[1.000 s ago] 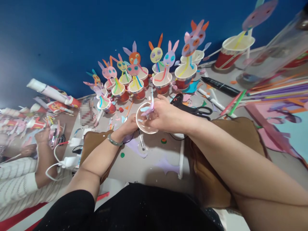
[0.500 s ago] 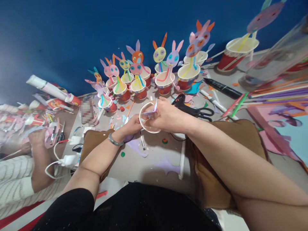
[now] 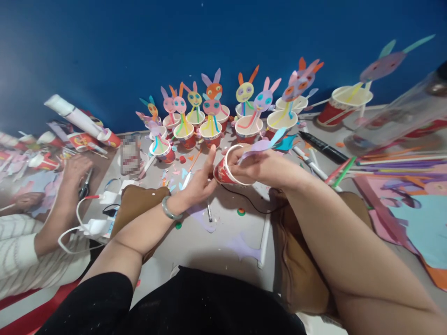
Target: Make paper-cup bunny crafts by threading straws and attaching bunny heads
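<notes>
A red paper cup (image 3: 225, 172) with a white rim lies tilted between my hands, its mouth turned to the right. My left hand (image 3: 200, 184) is at the base end, thumb and lower fingers against the cup, index finger pointing up. My right hand (image 3: 258, 165) reaches into the mouth and grips the cup; its fingertips are hidden inside. A purple paper head with a light blue ear (image 3: 260, 148) sticks out of the cup over the back of my right hand. Below lie a pen (image 3: 209, 211) and purple paper scraps (image 3: 242, 246).
Several cups with paper rabbits (image 3: 211, 135) line the blue wall. A black marker (image 3: 323, 146), a clear bottle (image 3: 394, 109), straws (image 3: 401, 160) and coloured paper (image 3: 428, 228) are on the right. Brown cushions (image 3: 136, 209) flank my arms. On the left are white chargers (image 3: 96, 228) and a co-worker's hands (image 3: 75, 174).
The cup has moved right and turned on its side. My left index finger has lifted, and the paper head now shows over my right hand. The view has shifted slightly.
</notes>
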Demonstrator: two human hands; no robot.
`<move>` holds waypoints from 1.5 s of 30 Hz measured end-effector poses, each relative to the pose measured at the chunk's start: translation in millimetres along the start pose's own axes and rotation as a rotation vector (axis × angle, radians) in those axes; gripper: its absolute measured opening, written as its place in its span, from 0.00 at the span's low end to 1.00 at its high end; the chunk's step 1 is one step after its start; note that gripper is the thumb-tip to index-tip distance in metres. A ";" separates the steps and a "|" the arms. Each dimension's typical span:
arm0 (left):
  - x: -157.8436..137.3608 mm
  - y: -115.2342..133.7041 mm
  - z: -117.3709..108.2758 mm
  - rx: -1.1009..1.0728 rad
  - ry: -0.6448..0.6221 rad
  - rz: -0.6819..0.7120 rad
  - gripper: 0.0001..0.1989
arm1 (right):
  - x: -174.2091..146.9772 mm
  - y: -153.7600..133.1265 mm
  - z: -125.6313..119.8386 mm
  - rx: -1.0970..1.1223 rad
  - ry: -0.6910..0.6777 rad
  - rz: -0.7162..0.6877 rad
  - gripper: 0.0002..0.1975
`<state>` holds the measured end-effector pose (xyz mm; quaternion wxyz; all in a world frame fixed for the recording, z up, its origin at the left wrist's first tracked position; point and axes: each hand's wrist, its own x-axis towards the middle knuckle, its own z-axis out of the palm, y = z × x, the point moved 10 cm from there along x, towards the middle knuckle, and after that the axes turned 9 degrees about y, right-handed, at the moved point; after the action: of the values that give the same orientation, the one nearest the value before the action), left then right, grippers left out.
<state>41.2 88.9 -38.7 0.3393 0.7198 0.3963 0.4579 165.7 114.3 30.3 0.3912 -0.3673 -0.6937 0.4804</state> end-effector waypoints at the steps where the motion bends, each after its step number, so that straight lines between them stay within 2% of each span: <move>1: -0.7 4.2 -0.4 0.059 0.000 0.067 0.41 | -1.1 -1.6 1.1 -0.012 -0.031 -0.001 0.11; 3: -2.1 11.7 2.7 0.129 -0.034 0.182 0.39 | -2.4 -4.7 -1.1 -0.035 -0.038 0.001 0.13; 5: -2.0 16.1 5.9 0.150 -0.071 0.237 0.39 | -2.6 -8.4 -1.6 -0.027 -0.040 -0.007 0.15; 10: 2.6 20.6 8.4 0.157 -0.100 0.223 0.42 | -2.2 -12.2 3.0 -0.063 -0.072 -0.024 0.19; 18: 2.0 19.4 10.2 0.194 -0.134 0.207 0.42 | -0.7 -5.8 -2.6 -0.080 -0.041 0.020 0.23; 23: 3.8 13.9 12.5 0.157 -0.161 0.100 0.40 | -3.9 4.5 -9.4 -0.028 0.069 0.081 0.17; 27: 2.6 2.7 20.4 -0.119 -0.185 -0.123 0.32 | -3.8 16.3 -13.8 -0.018 0.167 0.157 0.13; 30: -0.6 -8.5 30.6 -0.389 -0.198 -0.307 0.40 | -3.1 18.9 -19.5 -0.027 0.240 0.227 0.13; 33: -1.9 -15.8 36.1 -0.535 -0.192 -0.405 0.44 | -0.6 8.5 -15.2 -0.082 0.161 0.196 0.15; 37: -2.8 -21.7 37.7 -0.599 -0.193 -0.455 0.44 | -0.5 5.2 -10.1 -0.121 0.046 0.177 0.13; 42: -3.4 -23.9 39.2 -0.603 -0.218 -0.442 0.42 | -2.2 19.6 -11.3 -0.089 0.053 0.247 0.10; 45: -2.5 -21.4 39.0 -0.583 -0.226 -0.428 0.41 | -4.1 27.2 -13.7 -0.030 0.094 0.316 0.14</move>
<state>71.2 91.5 -71.5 0.6594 0.5400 0.3509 0.3879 183.4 123.1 6.7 0.3372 -0.4996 -0.6156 0.5076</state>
